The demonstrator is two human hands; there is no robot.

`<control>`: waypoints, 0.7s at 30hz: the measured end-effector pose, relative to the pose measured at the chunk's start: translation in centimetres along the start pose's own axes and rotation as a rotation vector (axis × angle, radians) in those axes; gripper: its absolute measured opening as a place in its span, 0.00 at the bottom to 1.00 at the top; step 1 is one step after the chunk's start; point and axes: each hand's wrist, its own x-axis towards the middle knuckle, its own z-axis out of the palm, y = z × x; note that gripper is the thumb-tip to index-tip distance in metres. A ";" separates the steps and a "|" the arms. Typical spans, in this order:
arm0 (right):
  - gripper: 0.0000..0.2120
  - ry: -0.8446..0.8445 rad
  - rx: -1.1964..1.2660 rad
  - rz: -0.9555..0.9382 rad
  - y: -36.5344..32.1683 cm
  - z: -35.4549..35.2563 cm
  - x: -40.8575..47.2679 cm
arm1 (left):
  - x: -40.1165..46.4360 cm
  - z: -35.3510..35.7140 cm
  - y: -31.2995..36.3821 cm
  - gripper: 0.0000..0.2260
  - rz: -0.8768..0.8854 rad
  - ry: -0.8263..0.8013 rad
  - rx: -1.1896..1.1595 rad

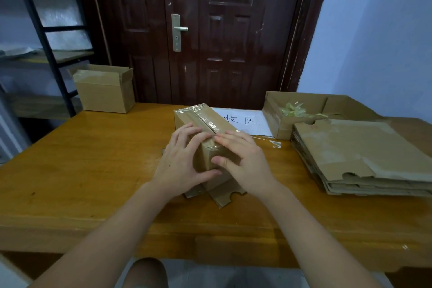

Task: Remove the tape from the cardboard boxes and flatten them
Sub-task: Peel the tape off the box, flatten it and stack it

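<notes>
— Brown cardboard box (205, 121) sealed with clear shiny tape (203, 116): where is it?
— Mid wooden counter (93, 159), bottom flaps splayed beneath.
— And each grip?
— Left hand (180, 161) clasps the near end, thumb underneath; right hand (243, 161) grasps the same end, fingertips on the tape edge.
— Anything else?
— Flattened cardboard stack (357, 154) right, open box (105, 89) far left

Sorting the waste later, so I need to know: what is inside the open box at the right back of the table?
The open box holds crumpled strips of pulled-off tape. Its near wall hides the bottom.
</notes>
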 end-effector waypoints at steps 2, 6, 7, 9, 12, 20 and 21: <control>0.22 0.004 0.020 0.005 -0.3 -0.1 0.1 | 0.0 -0.1 0.1 0.38 0.001 0.002 -0.001; 0.16 0.039 0.105 0.050 -1.3 0.2 0.2 | 0.0 0.1 0.3 0.37 -0.018 -0.005 -0.002; 0.13 0.048 0.123 0.058 -1.6 0.3 0.4 | 0.0 0.1 0.3 0.37 -0.021 -0.008 0.003; 0.10 0.076 0.143 0.053 -1.9 0.4 0.7 | 0.0 0.1 0.4 0.37 -0.024 -0.015 0.014; 0.07 0.113 0.125 -0.003 -2.0 0.7 1.0 | 0.0 0.0 0.3 0.37 -0.002 -0.009 0.010; 0.04 0.158 0.135 0.103 -1.4 1.6 1.1 | 0.1 -0.1 0.2 0.37 0.007 -0.010 -0.007; 0.05 0.153 0.167 0.144 -1.4 1.6 1.1 | 0.1 -0.1 0.1 0.37 0.005 -0.010 -0.009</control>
